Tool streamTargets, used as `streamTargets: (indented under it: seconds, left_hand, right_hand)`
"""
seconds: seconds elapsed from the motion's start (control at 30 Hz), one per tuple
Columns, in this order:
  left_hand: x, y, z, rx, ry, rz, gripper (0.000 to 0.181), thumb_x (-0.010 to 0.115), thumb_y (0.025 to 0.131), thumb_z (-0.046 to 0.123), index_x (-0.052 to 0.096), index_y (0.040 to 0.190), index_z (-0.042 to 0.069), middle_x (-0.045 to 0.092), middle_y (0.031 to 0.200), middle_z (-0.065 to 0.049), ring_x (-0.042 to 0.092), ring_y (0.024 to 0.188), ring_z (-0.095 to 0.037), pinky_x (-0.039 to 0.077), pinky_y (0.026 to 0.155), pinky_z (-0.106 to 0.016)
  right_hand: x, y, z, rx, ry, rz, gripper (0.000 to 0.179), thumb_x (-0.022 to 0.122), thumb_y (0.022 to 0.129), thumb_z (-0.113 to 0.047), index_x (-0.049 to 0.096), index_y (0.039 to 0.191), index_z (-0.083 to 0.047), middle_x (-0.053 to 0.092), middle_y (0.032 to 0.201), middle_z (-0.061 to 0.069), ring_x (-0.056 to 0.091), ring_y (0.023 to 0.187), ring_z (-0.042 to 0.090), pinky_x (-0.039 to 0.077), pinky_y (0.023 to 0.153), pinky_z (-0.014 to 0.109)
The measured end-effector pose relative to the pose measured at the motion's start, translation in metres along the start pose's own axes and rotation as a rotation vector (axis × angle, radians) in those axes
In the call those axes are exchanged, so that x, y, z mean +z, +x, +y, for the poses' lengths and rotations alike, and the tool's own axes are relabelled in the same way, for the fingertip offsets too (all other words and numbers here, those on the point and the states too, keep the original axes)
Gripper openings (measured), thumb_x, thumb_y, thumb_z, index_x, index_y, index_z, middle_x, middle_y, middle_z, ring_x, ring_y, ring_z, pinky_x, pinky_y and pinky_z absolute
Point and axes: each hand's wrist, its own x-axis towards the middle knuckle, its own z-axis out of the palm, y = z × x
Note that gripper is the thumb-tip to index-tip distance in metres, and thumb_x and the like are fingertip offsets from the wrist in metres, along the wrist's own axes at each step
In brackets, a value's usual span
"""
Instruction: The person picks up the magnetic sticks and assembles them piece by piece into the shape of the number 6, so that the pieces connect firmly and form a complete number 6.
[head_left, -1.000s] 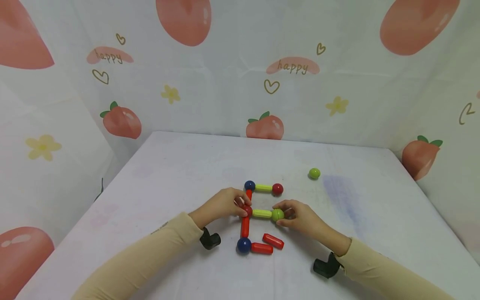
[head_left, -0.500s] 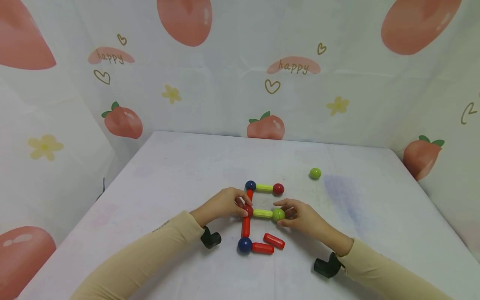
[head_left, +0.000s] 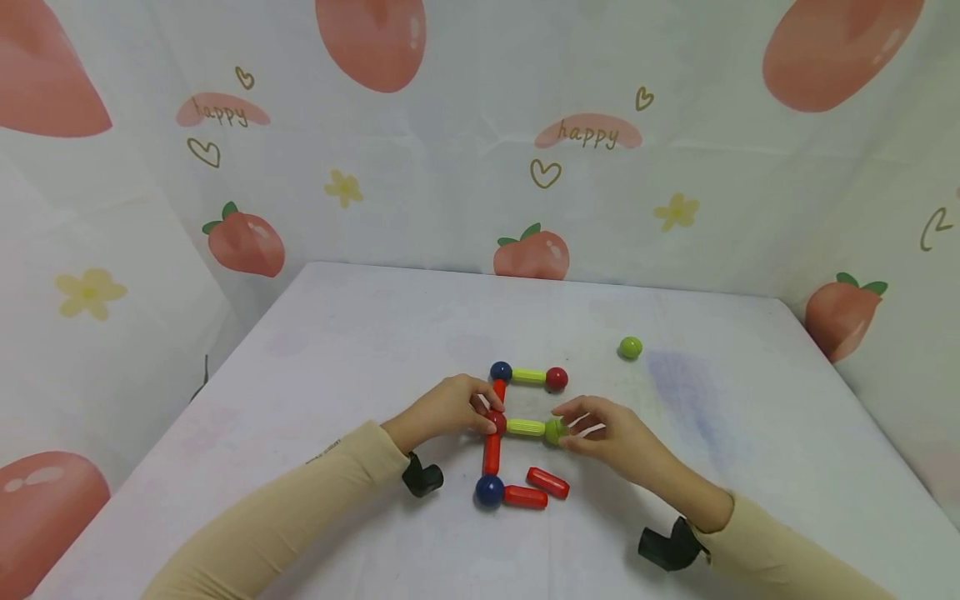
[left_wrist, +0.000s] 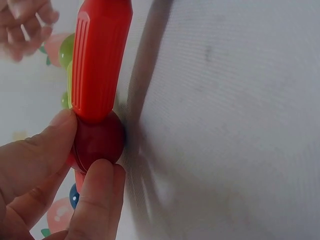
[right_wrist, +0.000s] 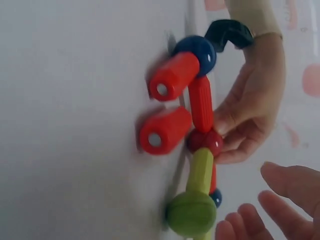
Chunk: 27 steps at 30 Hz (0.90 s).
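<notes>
My left hand (head_left: 448, 408) pinches a red ball (left_wrist: 102, 142) between thumb and fingers. This ball is the middle joint of a flat magnetic ball-and-rod build. A red rod (head_left: 491, 456) runs from it to a near blue ball (head_left: 490, 491); another, partly hidden by my fingers, leads to a far blue ball (head_left: 501, 372). From the held ball a yellow-green rod (head_left: 527, 427) extends right to a green ball (right_wrist: 192, 214). My right hand (head_left: 611, 433) hovers by that green ball, fingers loosely bent and apart from it in the right wrist view.
At the far blue ball, a yellow-green rod (head_left: 529, 377) ends in another red ball (head_left: 556, 379). One red rod (head_left: 526, 497) touches the near blue ball; a loose red rod (head_left: 548, 482) lies beside it. A loose green ball (head_left: 631, 347) rests farther back on the white table (head_left: 390, 325).
My right hand, earlier with its fingers at the green ball, has drawn slightly back to the right. The left hand and the build stay in place.
</notes>
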Motion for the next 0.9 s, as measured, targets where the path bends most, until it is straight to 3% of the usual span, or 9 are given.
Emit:
streamTargets:
  seconds: [0.3, 0.47, 0.9]
  left_hand:
    - [0.0, 0.001, -0.001, 0.008, 0.006, 0.0, 0.023, 0.083, 0.084, 0.012, 0.077, 0.106, 0.015, 0.067, 0.098, -0.004, 0.059, 0.086, -0.017, 0.05, 0.071, -0.025]
    - [0.0, 0.001, 0.0, 0.013, 0.006, -0.001, 0.023, 0.083, 0.084, 0.011, 0.078, 0.107, 0.015, 0.067, 0.097, -0.004, 0.06, 0.085, -0.016, 0.051, 0.071, -0.025]
    - [-0.001, 0.001, 0.002, 0.008, 0.015, -0.002, 0.023, 0.083, 0.084, 0.01, 0.077, 0.106, 0.014, 0.067, 0.091, -0.004, 0.058, 0.081, -0.016, 0.047, 0.067, -0.023]
  right_hand:
    - [0.017, -0.004, 0.003, -0.015, -0.062, -0.207, 0.027, 0.08, 0.087, -0.01, 0.072, 0.112, -0.005, 0.072, 0.1, 0.004, 0.065, 0.087, 0.013, 0.058, 0.075, 0.023]
    - [0.025, -0.003, 0.004, 0.01, -0.12, -0.231, 0.026, 0.081, 0.085, -0.012, 0.074, 0.11, -0.008, 0.07, 0.094, -0.002, 0.063, 0.084, 0.011, 0.057, 0.075, 0.023]
    - [0.027, -0.002, 0.003, -0.035, -0.159, -0.253, 0.024, 0.08, 0.086, -0.008, 0.076, 0.109, -0.007, 0.067, 0.087, -0.004, 0.056, 0.077, 0.006, 0.05, 0.068, 0.017]
